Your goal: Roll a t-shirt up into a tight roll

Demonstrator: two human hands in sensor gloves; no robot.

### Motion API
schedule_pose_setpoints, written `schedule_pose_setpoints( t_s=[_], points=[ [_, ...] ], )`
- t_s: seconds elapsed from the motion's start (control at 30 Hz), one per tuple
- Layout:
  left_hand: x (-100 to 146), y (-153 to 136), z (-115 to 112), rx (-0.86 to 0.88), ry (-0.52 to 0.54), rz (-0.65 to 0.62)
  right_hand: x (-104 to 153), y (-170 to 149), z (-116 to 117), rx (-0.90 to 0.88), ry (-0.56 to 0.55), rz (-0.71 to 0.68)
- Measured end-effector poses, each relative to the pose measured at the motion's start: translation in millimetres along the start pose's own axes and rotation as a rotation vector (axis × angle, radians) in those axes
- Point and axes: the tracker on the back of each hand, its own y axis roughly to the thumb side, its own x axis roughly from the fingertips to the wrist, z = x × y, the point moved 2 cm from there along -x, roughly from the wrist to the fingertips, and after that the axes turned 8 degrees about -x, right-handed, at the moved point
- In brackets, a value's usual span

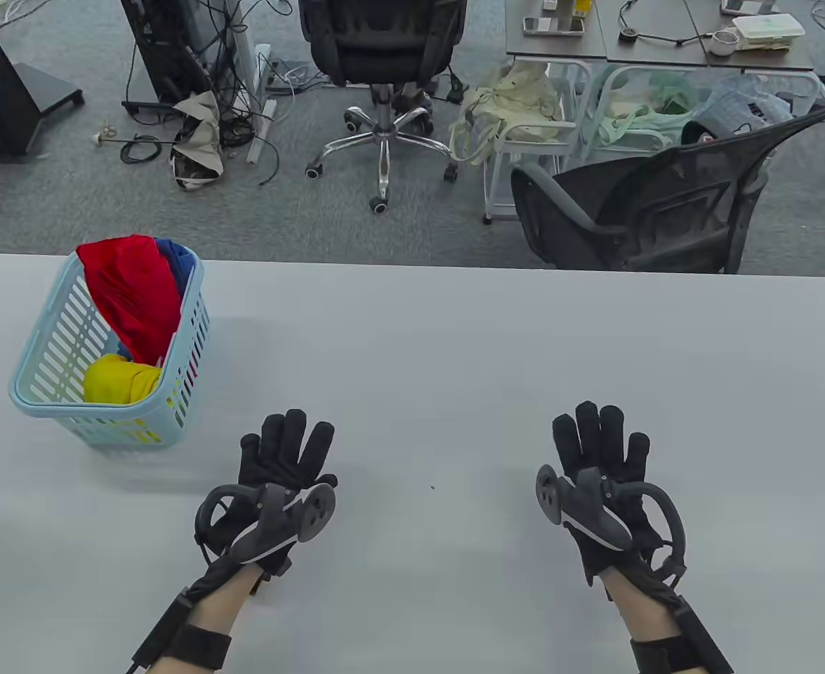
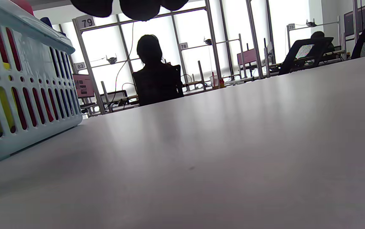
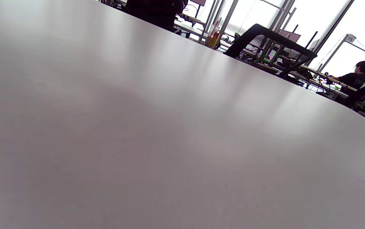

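Smooth pale worktop (image 1: 454, 351) with a soft sheen, slotted light-blue plastic basket (image 1: 47, 393), soft creased cloth in red (image 1: 138, 295) and yellow (image 1: 121, 379), matt black fabric gloves on left hand (image 1: 279, 477), right hand (image 1: 598, 470)

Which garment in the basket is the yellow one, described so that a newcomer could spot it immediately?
Start at the pale grey table and find the light blue slatted plastic basket at its far left. Inside, at the end nearest the person, sits the bunched yellow fabric garment, low against the wall. The red cloth garment rises above the rim and the blue cloth garment peeks out behind; only the yellow one lies low.
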Motion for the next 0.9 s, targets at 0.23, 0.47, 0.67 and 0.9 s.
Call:
schedule_pose_setpoints(
  t_s=[0.23,0.47,0.67,0.9],
  points=[
    [0,1,-1,-0.005,-0.006,-0.004,0,-1,1,-0.014,0.016,0.001],
    [0,7,-3,-0.018,-0.050,-0.023,0,-1,2,-0.018,0.028,0.006],
    [-3,9,2,-0.041,-0.066,-0.037,0,-4,2,-0.039,0.044,0.010],
    [-20,-30,33,-0.008,-0.058,0.042,-1,-5,2,-0.053,0.057,0.003]
  ],
)
